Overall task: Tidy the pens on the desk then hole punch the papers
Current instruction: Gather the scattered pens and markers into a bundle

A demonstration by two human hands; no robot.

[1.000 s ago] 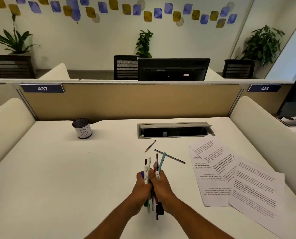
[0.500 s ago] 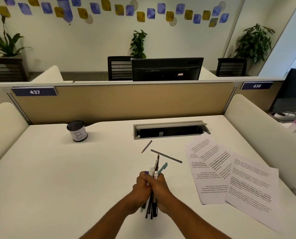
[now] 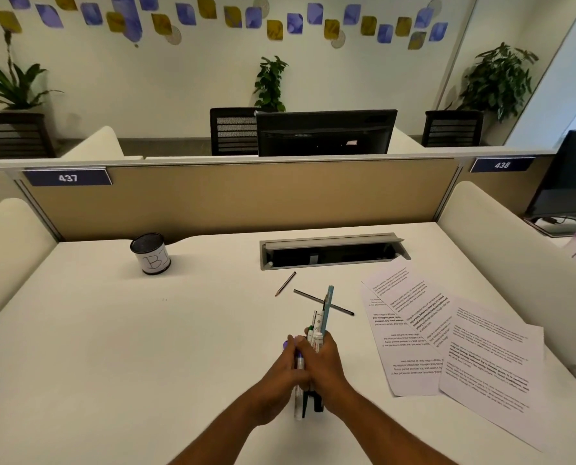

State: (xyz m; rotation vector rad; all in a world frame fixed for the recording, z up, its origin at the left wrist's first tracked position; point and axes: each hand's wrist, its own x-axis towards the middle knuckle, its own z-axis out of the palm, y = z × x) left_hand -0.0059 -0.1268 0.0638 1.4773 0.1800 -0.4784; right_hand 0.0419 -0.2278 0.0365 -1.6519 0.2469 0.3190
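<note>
A bundle of pens and markers (image 3: 316, 333) stands upright at the white desk's (image 3: 112, 347) near centre, a light-blue pen tallest. Two pencils (image 3: 323, 302) lie loose beyond it (one short, one long), beside overlapping printed papers (image 3: 447, 344) at right.

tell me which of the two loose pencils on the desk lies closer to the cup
The short brown pencil, left of the long dark pencil, lies nearer the cup.
</note>
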